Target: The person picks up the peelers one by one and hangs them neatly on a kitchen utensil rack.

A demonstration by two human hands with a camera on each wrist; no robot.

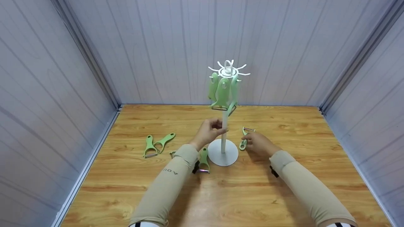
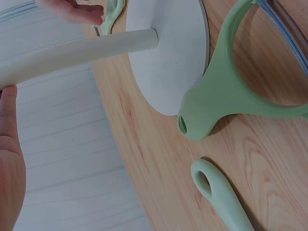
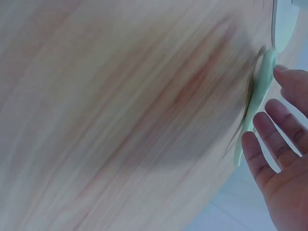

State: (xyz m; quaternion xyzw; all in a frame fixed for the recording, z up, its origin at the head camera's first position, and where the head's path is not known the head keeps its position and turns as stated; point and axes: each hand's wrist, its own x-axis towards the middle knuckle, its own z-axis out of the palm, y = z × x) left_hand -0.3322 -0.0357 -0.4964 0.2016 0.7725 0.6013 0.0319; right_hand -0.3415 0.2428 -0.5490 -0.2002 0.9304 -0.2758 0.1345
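A white rack with a round base [image 1: 232, 157] and a ring of hooks [image 1: 228, 72] stands on the table. Several green peelers [image 1: 223, 94] hang from its hooks. My left hand [image 1: 208, 131] holds the white pole [image 1: 224, 138], thumb and fingers around it; part of this grip shows at the edge of the left wrist view. To the right of the base, my right hand [image 1: 259, 143] is at a green peeler [image 1: 243, 144] lying on the table. In the right wrist view, the fingers [image 3: 267, 127] are spread and loosely bent beside that peeler [image 3: 262, 79].
Two green peelers [image 1: 150, 145] lie at the left. Another peeler [image 1: 204, 156] lies against the base's left side, and one more [image 1: 172, 153] is mostly hidden by my left sleeve [image 1: 170, 179]. Pale panel walls [image 1: 176, 53] enclose the wooden table [image 1: 300, 135] at the back and sides.
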